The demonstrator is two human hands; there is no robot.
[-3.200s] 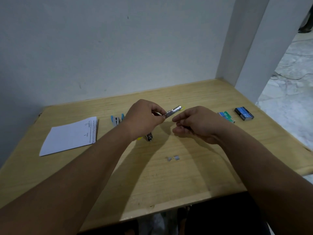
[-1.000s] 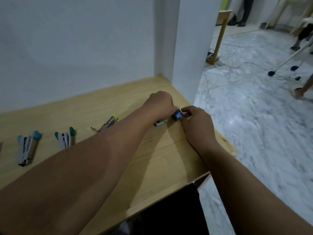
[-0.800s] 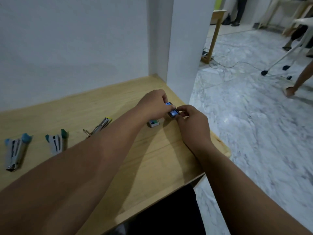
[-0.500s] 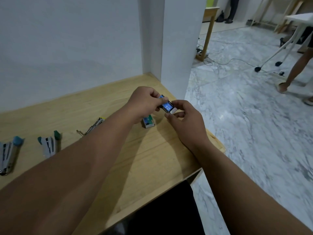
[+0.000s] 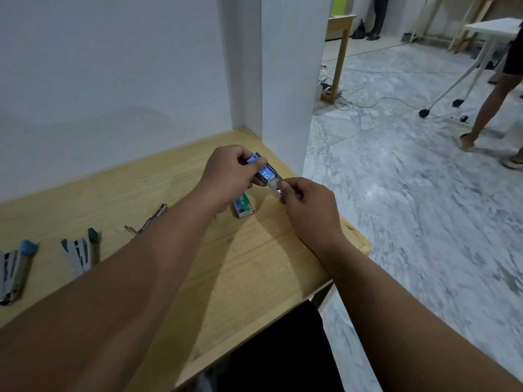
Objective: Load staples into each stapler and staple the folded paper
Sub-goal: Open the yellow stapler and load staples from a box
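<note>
My left hand grips a small blue staple box above the table's right end. My right hand pinches the box's pale inner tray, which sticks out of the sleeve toward me. A green staple box lies on the wooden table just below the hands. An opened yellow stapler lies left of my left forearm. Further left lie a dark green stapler and a blue stapler. The folded paper is out of view.
A white wall and a white pillar border the table at the back and right. The table's right edge drops to a marble floor. A person's legs and other tables stand far off on the right.
I set the yellow stapler down, my view swung right, and both hands lifted the blue staple box off the table. My right hand has now drawn its inner tray partly out.
</note>
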